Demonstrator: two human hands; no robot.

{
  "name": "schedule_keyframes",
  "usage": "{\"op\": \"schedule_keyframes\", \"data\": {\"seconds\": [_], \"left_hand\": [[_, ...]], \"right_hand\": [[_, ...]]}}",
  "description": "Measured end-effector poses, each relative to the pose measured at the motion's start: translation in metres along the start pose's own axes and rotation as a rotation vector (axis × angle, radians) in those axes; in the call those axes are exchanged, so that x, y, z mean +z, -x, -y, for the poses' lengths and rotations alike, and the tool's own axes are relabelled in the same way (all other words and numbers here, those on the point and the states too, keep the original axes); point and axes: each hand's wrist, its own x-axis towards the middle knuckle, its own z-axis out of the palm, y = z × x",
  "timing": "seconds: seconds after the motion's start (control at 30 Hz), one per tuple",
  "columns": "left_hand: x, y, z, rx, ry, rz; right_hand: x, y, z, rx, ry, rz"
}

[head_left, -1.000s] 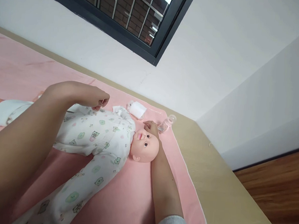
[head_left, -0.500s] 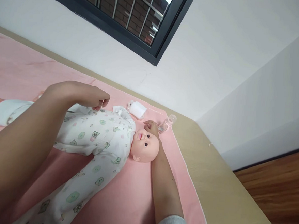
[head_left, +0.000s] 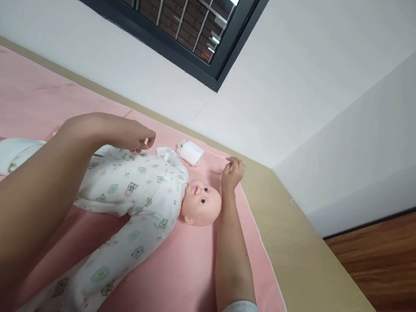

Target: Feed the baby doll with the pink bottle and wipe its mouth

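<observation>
A bald baby doll lies on its back, its head to the right, in a white outfit printed with green bears. My left hand hovers at the doll's far side with its fingers loosely curled in; nothing shows in them. Past the doll's head, my right hand has its fingers closed at the spot of the clear baby bottle. Most of the bottle is hidden behind this hand, with only a faint clear part showing to its left.
A white packet in clear wrapping lies beyond the doll's shoulder. Pink mat covers much of the wooden tabletop. A white wall and a dark-framed window stand behind the table.
My right hand has moved right and away from beside the doll's head onto the baby bottle, covering it. My left hand has shifted very slightly to the right.
</observation>
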Motion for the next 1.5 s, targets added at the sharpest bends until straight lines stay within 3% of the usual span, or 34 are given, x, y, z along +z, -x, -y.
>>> {"op": "schedule_keyframes", "data": {"seconds": [0.07,0.13,0.3,0.4,0.5,0.63,0.8,0.97,1.13,1.3,1.5], "left_hand": [[-0.003,0.003,-0.007,-0.054,-0.047,0.188],[-0.004,0.004,-0.011,-0.071,-0.09,0.226],[-0.001,-0.002,-0.011,0.018,-0.107,0.173],[0.001,-0.005,-0.015,0.102,-0.077,0.16],[0.003,-0.004,-0.026,0.192,-0.086,0.098],[0.014,-0.002,-0.048,0.408,0.045,-0.087],[0.033,-0.003,-0.07,0.542,0.196,-0.375],[0.034,-0.001,-0.079,0.513,0.313,-0.457],[0.033,0.003,-0.085,0.46,0.282,-0.457],[0.034,0.002,-0.089,0.357,0.211,-0.417],[0.035,0.001,-0.088,0.312,0.093,-0.469]], "right_hand": [[-0.01,-0.006,-0.003,0.054,0.083,-0.147],[-0.016,-0.009,-0.009,0.147,0.129,-0.194],[-0.02,-0.004,-0.024,0.518,0.002,-0.01],[-0.019,-0.004,-0.022,0.603,-0.12,0.037],[-0.019,-0.013,-0.012,0.599,-0.234,-0.014],[-0.025,-0.033,0.011,0.602,-0.545,-0.034],[-0.047,-0.048,0.063,0.491,-0.85,0.2],[-0.063,-0.04,0.124,0.351,-0.912,0.342],[-0.061,-0.022,0.165,0.293,-0.948,0.385],[-0.06,-0.015,0.182,0.3,-0.976,0.436],[-0.065,-0.018,0.181,0.302,-0.961,0.501]]}}
